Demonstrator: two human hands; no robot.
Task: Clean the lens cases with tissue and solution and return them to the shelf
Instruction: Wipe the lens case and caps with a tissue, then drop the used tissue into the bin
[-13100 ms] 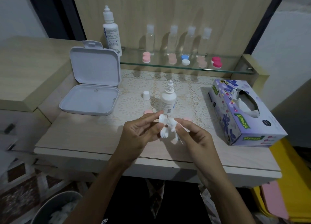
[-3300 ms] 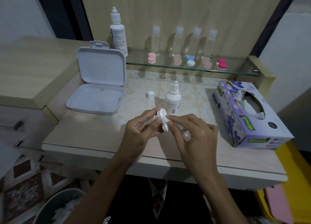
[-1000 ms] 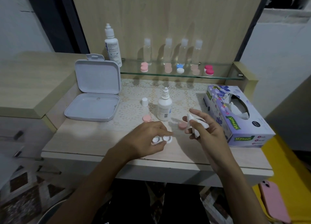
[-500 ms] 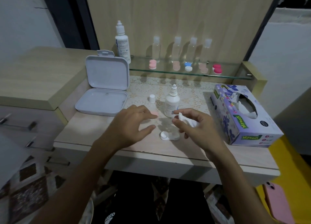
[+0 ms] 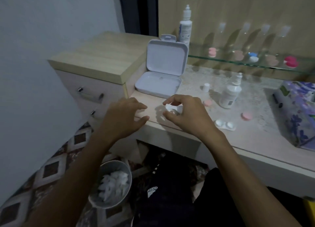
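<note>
From the head view, the right hand (image 5: 185, 114) held a crumpled tissue (image 5: 170, 107), grip pinched on it, above the tabletop's (image 5: 255, 134) front edge, and the left hand (image 5: 124, 117) hovered beside it with fingers loosely spread, holding nothing. The bin (image 5: 110, 184) sat on the floor below and left, nearer the left hand. The open lens case (image 5: 225, 124) lay on the tabletop just right of the right wrist, long axis roughly left-right, its pink caps (image 5: 246, 116) apart. Motion blur smeared the shelf (image 5: 247, 63), and the tissue box (image 5: 300, 110) was cut off at the right.
</note>
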